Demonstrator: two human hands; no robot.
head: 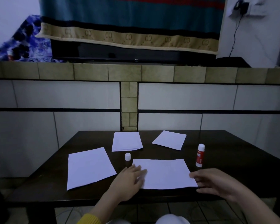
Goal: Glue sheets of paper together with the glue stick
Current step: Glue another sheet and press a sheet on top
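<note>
Paper sheets lie on the dark surface (217, 151): near sheet (165, 173) at centre front, one at 9 o'clock of it (89, 167), a small stack at 12 (126, 141), another sheet at 1 o'clock (169, 139). Glue stick (200, 155) stands upright w/ cap on, at 2 o'clock of the near sheet, just beside its far right corner, not touching. A second small white-capped stick (127, 159) stands at 10 o'clock, near the sheet's far left corner. Left hand (128, 180): fingers spread fairly flat, tips on the sheet's left edge, holding nothing. Right hand (217, 183): fingers loosely extended, at the sheet's right near corner, nothing gripped; blurred, so can't tell if it's touching. Risks, imo: near sheet's front edge sits close to the surface edge, so a push toward the body could slide it off. Reaching for the glue w/ the right hand could tip it, since it's tall and narrow. Left-hand sweep could knock the small stick too. Dim light makes edge alignment harder, so sheets may bond skewed.
</note>
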